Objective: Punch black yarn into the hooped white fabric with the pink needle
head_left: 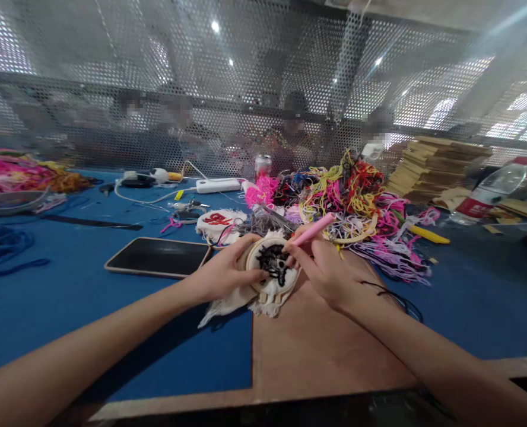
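My left hand (pixel 234 270) grips a round embroidery hoop (pixel 252 252) by its left side, thumb on the front. White cloth (pixel 275 290) is stretched in the hoop, and its frayed edges hang below. Black and grey stitching (pixel 272 261) fills the middle of the cloth. In my right hand (pixel 323 267) is a pink punch needle (pixel 314 229), held like a pen and slanting up to the right. Its tip is hidden by my fingers at the right of the stitching. A black strand of yarn (pixel 399 293) lies by my right forearm.
A phone (pixel 161 256) lies left of the hoop. Behind are another white embroidered piece (pixel 219 222), a power strip (pixel 219 185) and a heap of coloured yarn (pixel 335 196). To the right stand a plastic bottle (pixel 490 190) and stacked brown boards (pixel 432 166). Perforated metal mesh (pixel 228 77) rises behind the table.
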### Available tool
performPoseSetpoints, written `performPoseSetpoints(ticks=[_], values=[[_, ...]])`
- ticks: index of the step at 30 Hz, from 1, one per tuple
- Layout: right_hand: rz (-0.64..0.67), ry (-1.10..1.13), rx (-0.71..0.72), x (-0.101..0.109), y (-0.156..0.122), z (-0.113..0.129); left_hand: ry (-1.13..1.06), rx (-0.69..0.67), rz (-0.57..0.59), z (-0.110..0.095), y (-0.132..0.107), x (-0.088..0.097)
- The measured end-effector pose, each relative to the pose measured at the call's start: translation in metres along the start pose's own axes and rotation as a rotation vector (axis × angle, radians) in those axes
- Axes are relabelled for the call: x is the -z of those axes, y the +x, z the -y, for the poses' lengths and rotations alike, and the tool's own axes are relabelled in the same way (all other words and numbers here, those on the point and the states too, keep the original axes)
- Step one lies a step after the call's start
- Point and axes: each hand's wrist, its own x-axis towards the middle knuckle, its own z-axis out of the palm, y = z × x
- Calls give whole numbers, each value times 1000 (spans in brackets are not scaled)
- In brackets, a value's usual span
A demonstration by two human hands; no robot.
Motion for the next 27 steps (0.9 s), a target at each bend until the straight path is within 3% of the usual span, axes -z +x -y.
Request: performPoseSetpoints(ticks=[20, 27], values=[[-2, -15, 10, 2, 0, 0, -94, -3, 19, 9, 3, 1], [19, -258, 203, 4, 2, 8, -28, -15, 2, 7, 3, 0]])
